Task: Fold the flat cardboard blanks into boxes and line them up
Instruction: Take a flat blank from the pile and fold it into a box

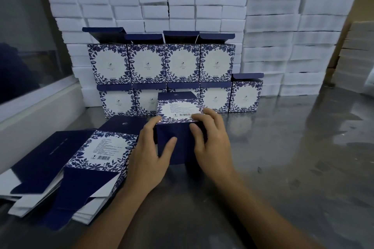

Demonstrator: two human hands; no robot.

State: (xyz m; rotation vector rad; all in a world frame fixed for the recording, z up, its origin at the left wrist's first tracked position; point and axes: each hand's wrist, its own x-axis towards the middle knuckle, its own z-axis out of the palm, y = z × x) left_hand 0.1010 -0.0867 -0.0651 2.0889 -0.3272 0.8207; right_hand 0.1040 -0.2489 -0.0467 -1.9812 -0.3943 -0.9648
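Mid-fold: both hands, left hand and right hand, grip the half-formed box, pressing its navy flap. Next, probably: close it, stand it in the far row.

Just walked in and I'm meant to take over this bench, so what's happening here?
A person is folding a blue floral box on the metal table, left hand and right hand gripping its sides. Nine finished boxes stand behind in two rows, lids open, before stacked white foam blocks. A pile of flat blanks waits at the left.
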